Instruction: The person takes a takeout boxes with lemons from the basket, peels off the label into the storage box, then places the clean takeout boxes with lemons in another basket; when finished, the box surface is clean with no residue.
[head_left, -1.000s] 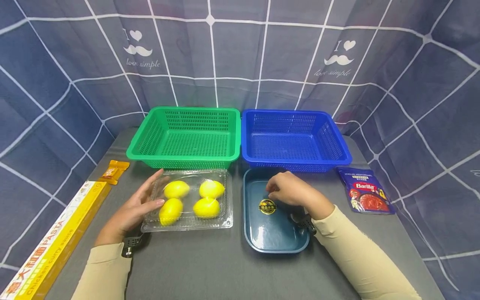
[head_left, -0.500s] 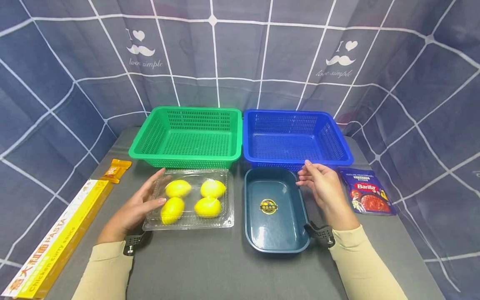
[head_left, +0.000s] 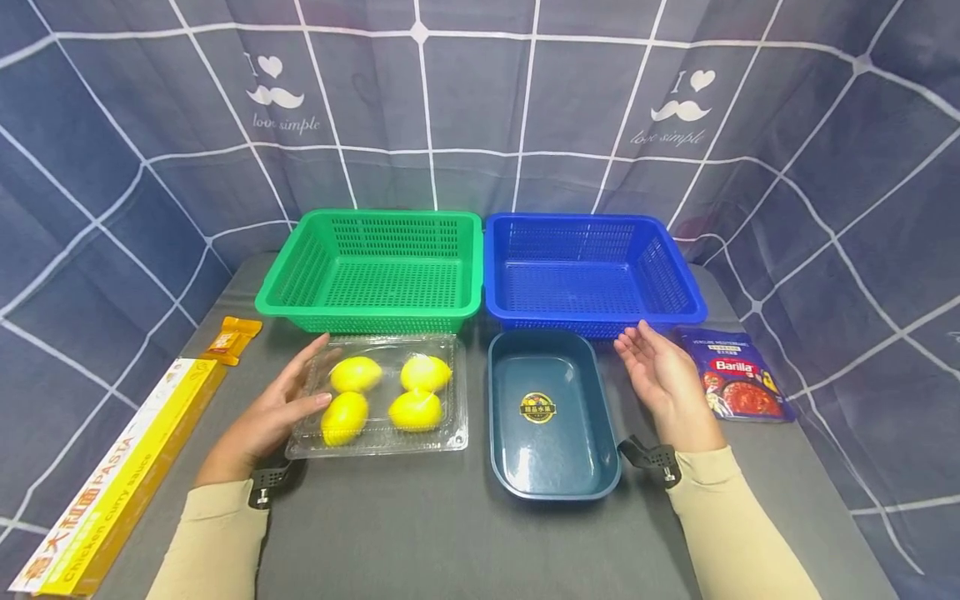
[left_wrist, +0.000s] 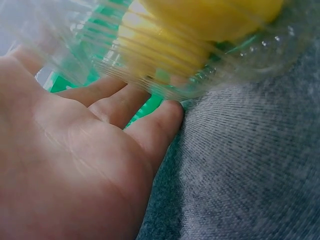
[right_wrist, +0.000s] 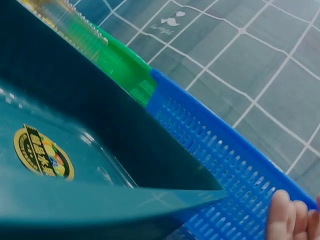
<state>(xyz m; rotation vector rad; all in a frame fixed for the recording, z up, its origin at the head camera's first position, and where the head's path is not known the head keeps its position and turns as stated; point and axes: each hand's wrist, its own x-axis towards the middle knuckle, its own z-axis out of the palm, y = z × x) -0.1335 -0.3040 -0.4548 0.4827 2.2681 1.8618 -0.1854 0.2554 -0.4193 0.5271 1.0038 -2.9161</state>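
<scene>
A clear plastic clamshell box [head_left: 382, 448] with several lemons [head_left: 356, 375] in it lies left of the middle. My left hand [head_left: 262, 425] rests against its left side, thumb by the lid edge and the other fingers along the far part. In the left wrist view the left hand [left_wrist: 90, 150] has its fingers fairly straight, partly behind the clear plastic. A dark teal tray [head_left: 551, 467] with a round gold-and-black sticker [head_left: 537, 407] stands right of the box and holds nothing else. Beside its right wall my right hand [head_left: 663, 379] lies palm upward, holding nothing, fingers loosely extended.
Behind stand a green basket [head_left: 367, 323] and a blue basket [head_left: 592, 321], side by side. A Barilla sauce pouch [head_left: 735, 375] lies far right. A long pasta box [head_left: 123, 475] and a small orange packet [head_left: 233, 340] lie at left. A grey tiled-pattern curtain [head_left: 480, 100] surrounds the table.
My right hand has come out of the teal tray and moved right, turning palm upward beside it. The left hand stays at the lemon box.
</scene>
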